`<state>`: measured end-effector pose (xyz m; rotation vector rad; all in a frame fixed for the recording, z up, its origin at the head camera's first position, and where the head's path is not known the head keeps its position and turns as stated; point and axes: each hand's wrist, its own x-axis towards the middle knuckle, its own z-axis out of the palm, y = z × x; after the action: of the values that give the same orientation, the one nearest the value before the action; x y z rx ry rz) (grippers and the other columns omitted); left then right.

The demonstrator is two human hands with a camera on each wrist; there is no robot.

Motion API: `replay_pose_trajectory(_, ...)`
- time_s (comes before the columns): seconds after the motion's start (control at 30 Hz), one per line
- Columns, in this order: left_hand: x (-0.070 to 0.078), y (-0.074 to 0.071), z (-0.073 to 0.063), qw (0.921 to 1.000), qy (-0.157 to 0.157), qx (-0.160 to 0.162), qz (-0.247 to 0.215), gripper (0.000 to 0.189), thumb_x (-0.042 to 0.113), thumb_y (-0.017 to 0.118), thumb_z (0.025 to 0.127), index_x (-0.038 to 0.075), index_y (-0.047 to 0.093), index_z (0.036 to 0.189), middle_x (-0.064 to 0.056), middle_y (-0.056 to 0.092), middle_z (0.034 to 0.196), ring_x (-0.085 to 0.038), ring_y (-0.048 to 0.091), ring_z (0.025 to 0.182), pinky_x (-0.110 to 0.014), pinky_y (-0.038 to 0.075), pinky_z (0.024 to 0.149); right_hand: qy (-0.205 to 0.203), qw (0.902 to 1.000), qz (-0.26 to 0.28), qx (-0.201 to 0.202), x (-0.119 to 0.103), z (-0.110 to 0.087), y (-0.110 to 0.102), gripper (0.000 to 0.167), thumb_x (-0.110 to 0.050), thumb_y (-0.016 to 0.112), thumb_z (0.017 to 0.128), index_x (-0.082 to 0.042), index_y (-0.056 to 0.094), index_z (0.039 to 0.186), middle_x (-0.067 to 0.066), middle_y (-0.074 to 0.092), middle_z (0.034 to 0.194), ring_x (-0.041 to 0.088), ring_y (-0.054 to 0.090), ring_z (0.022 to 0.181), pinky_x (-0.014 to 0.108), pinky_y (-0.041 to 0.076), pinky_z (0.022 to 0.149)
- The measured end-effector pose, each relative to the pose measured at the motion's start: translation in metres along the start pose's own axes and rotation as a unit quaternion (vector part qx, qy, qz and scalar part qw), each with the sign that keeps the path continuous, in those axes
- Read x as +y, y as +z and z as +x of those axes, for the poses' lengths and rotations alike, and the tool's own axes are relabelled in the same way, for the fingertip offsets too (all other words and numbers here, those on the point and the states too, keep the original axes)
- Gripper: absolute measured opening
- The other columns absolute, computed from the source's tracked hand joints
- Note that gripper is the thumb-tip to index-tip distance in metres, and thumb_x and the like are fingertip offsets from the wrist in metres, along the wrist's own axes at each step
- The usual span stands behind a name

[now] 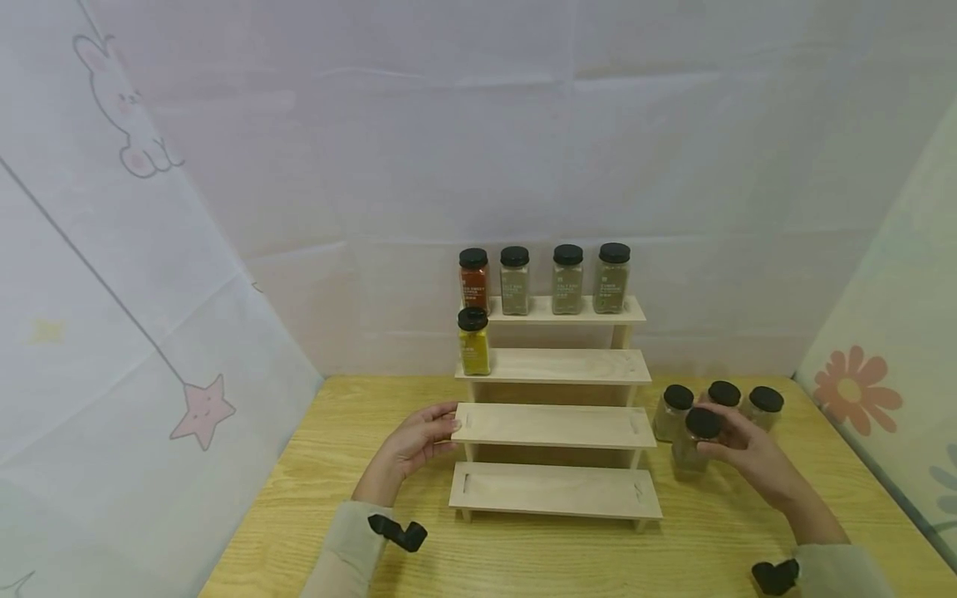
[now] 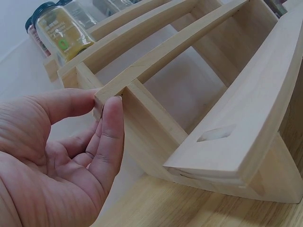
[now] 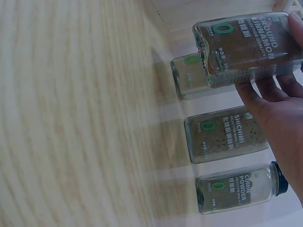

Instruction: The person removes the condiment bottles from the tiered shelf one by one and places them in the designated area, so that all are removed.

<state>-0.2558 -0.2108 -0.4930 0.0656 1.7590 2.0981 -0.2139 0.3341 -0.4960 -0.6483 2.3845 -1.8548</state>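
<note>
At the left end of a stepped wooden spice rack (image 1: 553, 425), my left hand (image 1: 414, 440) pinches the edge of the second step from the bottom between thumb and fingers. To the right of the rack, my right hand (image 1: 751, 455) grips a square glass jar of ground cinnamon (image 3: 251, 45) with a black lid. The left wrist view shows the rack's step corner between thumb and fingers. Behind the held jar stand a shichimi jar (image 3: 227, 135), a cumin powder jar (image 3: 227, 189) and another jar (image 3: 189, 75), partly hidden by the cinnamon.
On the top step stand a red spice jar (image 1: 474, 282) and several jars with greyish-green contents, such as one jar (image 1: 611, 282) at the right end. A yellow spice jar (image 1: 474, 345) occupies the left of the step below. Cloth walls enclose the wooden table (image 1: 299, 482).
</note>
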Motion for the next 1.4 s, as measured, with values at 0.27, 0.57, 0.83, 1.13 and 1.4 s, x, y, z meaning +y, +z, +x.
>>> replay_pose_trajectory(0.27, 0.001, 0.000, -0.001, 1.0000, -0.005, -0.004, -0.006, 0.066, 0.004, 0.062, 0.100, 0.000, 0.030, 0.158, -0.024, 0.033, 0.150, -0.008, 0.062, 0.079, -0.024, 0.060, 0.076, 0.007, 0.9999, 0.000, -0.009, 0.011, 0.001, 0.001, 0.059, 0.001, 0.057, 0.102, 0.000, 0.032, 0.155, -0.019, 0.040, 0.146, 0.001, 0.061, 0.114, 0.026, 0.057, 0.084)
replay_pose_trajectory(0.57, 0.001, -0.001, -0.003, 0.9999, -0.003, -0.011, 0.003, 0.067, 0.005, 0.061, 0.100, 0.000, 0.027, 0.158, -0.027, 0.020, 0.161, -0.008, 0.062, 0.083, -0.025, 0.059, 0.080, 0.025, 0.9996, 0.004, -0.014, 0.020, 0.001, 0.001, 0.059, -0.001, 0.058, 0.101, 0.002, 0.033, 0.154, -0.017, 0.047, 0.139, 0.001, 0.061, 0.115, 0.028, 0.057, 0.084)
replay_pose_trajectory(0.83, 0.001, -0.001, -0.003, 0.9999, -0.004, -0.012, -0.002, 0.069, 0.004, 0.061, 0.100, -0.001, 0.025, 0.159, -0.027, 0.020, 0.161, -0.008, 0.062, 0.083, -0.024, 0.059, 0.078, 0.025, 0.9992, 0.021, -0.023, 0.027, 0.002, 0.002, 0.059, 0.000, 0.058, 0.101, 0.003, 0.032, 0.154, -0.017, 0.052, 0.137, 0.003, 0.062, 0.113, 0.030, 0.058, 0.082)
replay_pose_trajectory(1.13, 0.003, 0.001, -0.003, 0.9999, -0.007, -0.009, 0.001, 0.067, 0.005, 0.061, 0.101, 0.000, 0.027, 0.158, -0.026, 0.024, 0.160, -0.009, 0.063, 0.085, -0.027, 0.060, 0.083, 0.041, 0.9978, 0.037, -0.037, 0.029, 0.003, 0.002, 0.061, -0.001, 0.058, 0.101, 0.002, 0.030, 0.155, -0.018, 0.052, 0.139, 0.001, 0.060, 0.117, 0.029, 0.058, 0.085)
replay_pose_trajectory(1.4, 0.004, 0.001, -0.002, 0.9999, -0.008, -0.005, 0.008, 0.065, 0.005, 0.062, 0.100, 0.000, 0.030, 0.157, -0.018, 0.041, 0.141, -0.009, 0.062, 0.084, -0.031, 0.059, 0.087, 0.044, 0.9971, 0.044, -0.044, 0.030, 0.004, -0.001, 0.061, 0.000, 0.057, 0.101, 0.001, 0.029, 0.155, -0.017, 0.051, 0.140, 0.003, 0.061, 0.116, 0.030, 0.058, 0.086)
